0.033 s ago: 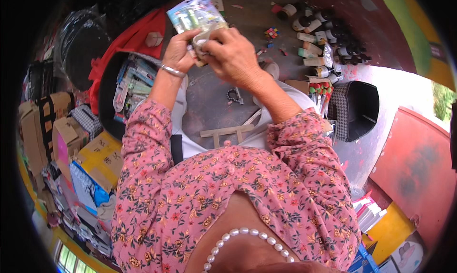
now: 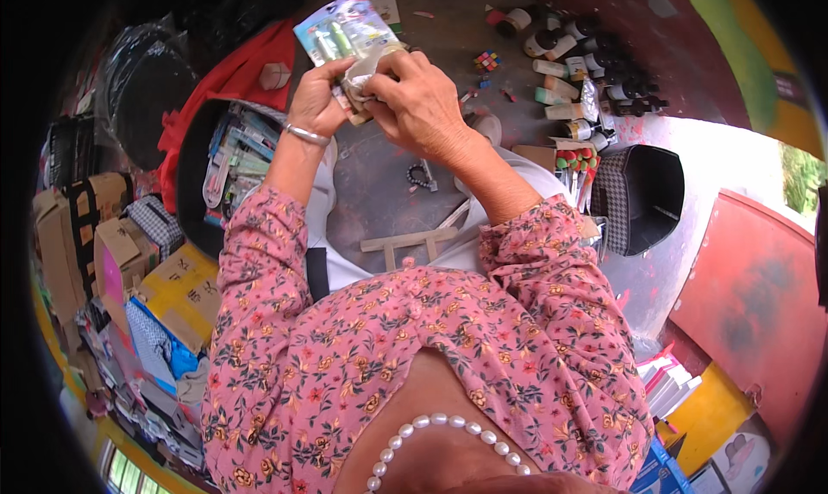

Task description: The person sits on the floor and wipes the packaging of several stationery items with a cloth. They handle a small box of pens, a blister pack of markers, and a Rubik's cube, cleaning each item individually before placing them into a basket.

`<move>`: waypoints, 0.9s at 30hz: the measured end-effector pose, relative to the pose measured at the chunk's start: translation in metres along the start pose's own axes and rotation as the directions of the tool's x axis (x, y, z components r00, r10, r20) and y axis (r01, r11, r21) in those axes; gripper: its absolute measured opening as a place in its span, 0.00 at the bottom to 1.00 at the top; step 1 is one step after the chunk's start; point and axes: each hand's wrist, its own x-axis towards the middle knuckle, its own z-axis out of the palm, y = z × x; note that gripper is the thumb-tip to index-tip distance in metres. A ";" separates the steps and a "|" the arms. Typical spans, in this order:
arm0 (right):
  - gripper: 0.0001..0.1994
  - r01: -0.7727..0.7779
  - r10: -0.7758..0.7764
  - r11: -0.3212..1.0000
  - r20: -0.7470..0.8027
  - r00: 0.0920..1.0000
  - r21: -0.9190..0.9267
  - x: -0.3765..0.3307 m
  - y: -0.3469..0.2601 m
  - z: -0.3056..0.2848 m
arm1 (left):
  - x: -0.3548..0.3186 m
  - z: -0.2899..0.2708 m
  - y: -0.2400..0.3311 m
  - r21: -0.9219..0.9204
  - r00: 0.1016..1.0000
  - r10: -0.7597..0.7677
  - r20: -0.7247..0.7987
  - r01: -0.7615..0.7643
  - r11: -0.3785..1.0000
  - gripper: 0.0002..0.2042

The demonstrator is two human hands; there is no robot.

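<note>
A blister pack [image 2: 345, 28] with a pale blue and lilac card and green tube-like items sits between my two hands, above the dark floor. My left hand [image 2: 319, 102] is closed on its near edge, thumb on top; a silver bangle is on that wrist. With bent fingers pressed together, my right hand [image 2: 416, 106] grips a crumpled whitish piece [image 2: 360, 73], cloth or thin wrapping, lying against the pack's near end. My right fingers partly cover that end, so I cannot make out its exact shape.
A dark bin [image 2: 200, 162] of packaged goods stands left, beside red cloth [image 2: 233, 71]. Several bottles [image 2: 595, 71] stand far right, near a toy cube [image 2: 487, 60]. A black box [image 2: 651, 192] lies right. A bead bracelet [image 2: 420, 177] and small wooden stool [image 2: 405, 240] are between my legs.
Both hands and the pack have shifted slightly left, and the pack tilts a little differently. The grip of both hands stays the same.
</note>
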 end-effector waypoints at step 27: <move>0.11 -0.825 0.632 0.337 0.540 0.556 0.455 0.012 0.058 -0.036 | 0.016 0.046 -0.030 0.574 0.740 0.662 -0.122 -0.491 0.655 0.14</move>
